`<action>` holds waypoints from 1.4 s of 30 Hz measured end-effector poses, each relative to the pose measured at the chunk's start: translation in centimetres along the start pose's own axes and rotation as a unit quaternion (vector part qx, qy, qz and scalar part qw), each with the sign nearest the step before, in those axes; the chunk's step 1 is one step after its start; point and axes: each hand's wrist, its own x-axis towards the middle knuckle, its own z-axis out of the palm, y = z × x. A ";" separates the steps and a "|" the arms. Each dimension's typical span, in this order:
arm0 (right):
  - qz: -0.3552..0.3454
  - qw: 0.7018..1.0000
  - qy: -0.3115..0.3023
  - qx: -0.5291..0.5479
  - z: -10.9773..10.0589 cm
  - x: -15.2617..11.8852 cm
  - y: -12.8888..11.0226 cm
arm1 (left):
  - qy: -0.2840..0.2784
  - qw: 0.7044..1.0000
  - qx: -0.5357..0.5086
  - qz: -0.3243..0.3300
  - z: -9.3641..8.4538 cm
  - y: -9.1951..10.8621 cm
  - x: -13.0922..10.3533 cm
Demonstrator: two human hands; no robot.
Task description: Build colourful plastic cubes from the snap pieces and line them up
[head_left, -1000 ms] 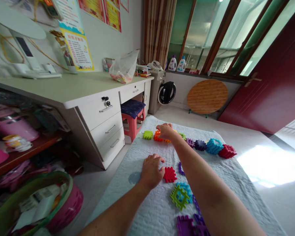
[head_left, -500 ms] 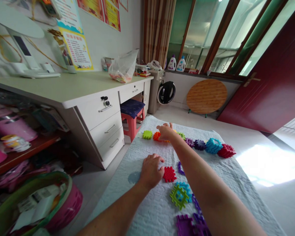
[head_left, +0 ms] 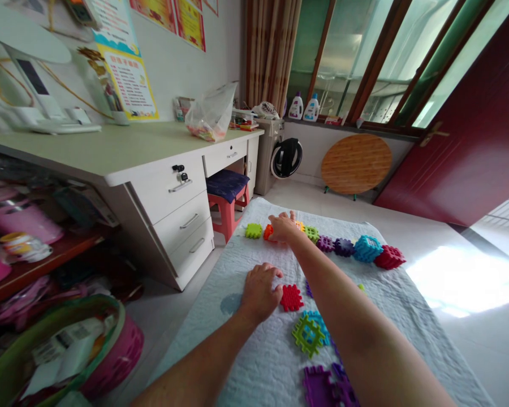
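My left hand [head_left: 261, 291] rests on the pale cloth [head_left: 212, 316], fingers loosely bent and thumb apart, holding nothing. Its thumb is beside a flat red piece [head_left: 292, 298]. My right hand [head_left: 283, 227] reaches to the far row, fingers apart over orange pieces [head_left: 268, 232] that it partly hides. Left of it lies a lime piece [head_left: 253, 230]. Rightward run yellow, green [head_left: 311, 234], purple [head_left: 326, 243], dark violet [head_left: 344, 247], blue [head_left: 367, 249] and red [head_left: 389, 257] pieces. Nearer me are a green frame [head_left: 308, 336] over a blue piece and purple pieces [head_left: 319, 387].
Left of the cloth stand a white desk [head_left: 169, 209] with drawers and a red stool [head_left: 226, 212] with a dark cushion. A pink basket [head_left: 121, 350] is at the lower left. Beyond are a washing machine [head_left: 268, 147] and a round wooden board [head_left: 356, 164].
My right hand has shifted very slightly left over the orange pieces, and its forearm has moved a little left, uncovering a bit of green at its right. My left hand looks unchanged.
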 end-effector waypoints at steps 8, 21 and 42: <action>-0.013 0.992 0.099 0.075 -3.1 -6.3 2.6 | -0.012 1.000 -0.003 0.006 -0.6 0.3 0.2; -0.006 0.976 0.094 0.195 0.4 -24.2 7.4 | -0.101 0.980 -0.061 0.159 -1.5 0.6 -0.2; -0.124 0.922 0.191 0.312 3.2 -23.9 2.7 | -0.098 0.928 -0.337 0.121 0.0 3.9 -1.1</action>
